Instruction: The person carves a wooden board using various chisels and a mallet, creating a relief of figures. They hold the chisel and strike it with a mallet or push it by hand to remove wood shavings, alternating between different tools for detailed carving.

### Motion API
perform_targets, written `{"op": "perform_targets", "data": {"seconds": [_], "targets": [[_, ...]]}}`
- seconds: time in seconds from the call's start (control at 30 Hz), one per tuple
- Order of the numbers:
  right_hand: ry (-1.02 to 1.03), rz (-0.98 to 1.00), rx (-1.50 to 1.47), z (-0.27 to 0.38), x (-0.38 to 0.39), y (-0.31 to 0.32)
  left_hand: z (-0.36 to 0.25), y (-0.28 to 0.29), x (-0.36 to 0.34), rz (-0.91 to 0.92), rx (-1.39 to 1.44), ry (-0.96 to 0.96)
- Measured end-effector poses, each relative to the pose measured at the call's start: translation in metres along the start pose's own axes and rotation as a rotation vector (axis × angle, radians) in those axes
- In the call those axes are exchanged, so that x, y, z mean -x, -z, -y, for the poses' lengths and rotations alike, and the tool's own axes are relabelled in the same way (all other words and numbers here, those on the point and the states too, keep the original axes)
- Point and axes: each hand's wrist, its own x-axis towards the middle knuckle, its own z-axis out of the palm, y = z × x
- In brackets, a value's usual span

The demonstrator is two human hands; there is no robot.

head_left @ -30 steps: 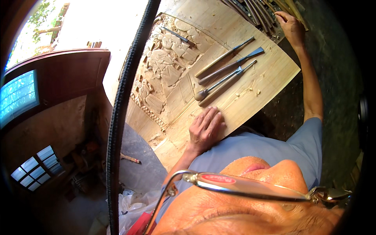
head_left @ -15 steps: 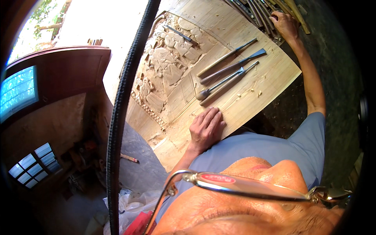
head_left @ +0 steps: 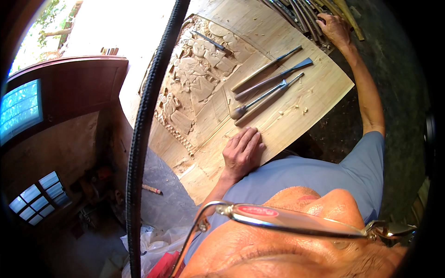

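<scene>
My left hand (head_left: 242, 150) lies on the near edge of a pale wooden panel (head_left: 324, 85), fingers together and stretched forward, holding nothing. Figures carved in relief (head_left: 194, 76) cover the panel's left part. Just ahead of this hand lie several carving tools side by side, among them a flared flat chisel (head_left: 278, 78) and a chisel with a round knobbed handle (head_left: 241, 112). Another slim dark chisel (head_left: 211, 41) rests across the carving. Stretched out to the far right, my right hand (head_left: 336, 31) is at a pile of chisels (head_left: 303, 16), its fingers curled; what they grip is hidden.
Wood chips (head_left: 296, 109) are scattered over the panel. A black braided cord (head_left: 147, 106) crosses the view on the left. Beyond it are a dark red wooden board (head_left: 88, 76) and windows. White plastic sheeting (head_left: 157, 241) lies low at the left.
The whole picture has shifted slightly to the left. Both hands keep nearly the same places, and the tools on the panel have not moved.
</scene>
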Motion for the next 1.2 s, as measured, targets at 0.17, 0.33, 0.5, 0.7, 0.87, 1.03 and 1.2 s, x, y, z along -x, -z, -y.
{"op": "perform_targets", "data": {"seconds": [0.17, 0.33, 0.5, 0.7, 0.87, 1.03, 1.2], "targets": [[-0.012, -0.092, -0.032, -0.012, 0.003, -0.004, -0.002, 0.001, 0.0, 0.002, -0.004, 0.004], [-0.104, -0.11, 0.01, -0.039, 0.004, -0.001, -0.001, 0.001, 0.0, -0.003, 0.002, 0.004], [-0.155, -0.063, -0.081, -0.043, 0.014, 0.005, 0.001, 0.001, 0.002, -0.001, 0.008, -0.001], [-0.074, 0.102, -0.272, -0.011, 0.021, 0.022, 0.001, 0.001, 0.0, -0.01, 0.033, -0.007], [-0.024, 0.163, -0.342, 0.023, 0.02, 0.033, 0.001, 0.003, 0.003, 0.004, 0.025, 0.002], [0.008, 0.154, -0.388, 0.016, 0.019, 0.025, 0.001, 0.002, 0.002, -0.004, 0.029, -0.003], [0.074, 0.005, -0.411, 0.026, 0.03, 0.015, 0.002, 0.003, 0.007, -0.014, 0.005, -0.021]]}}
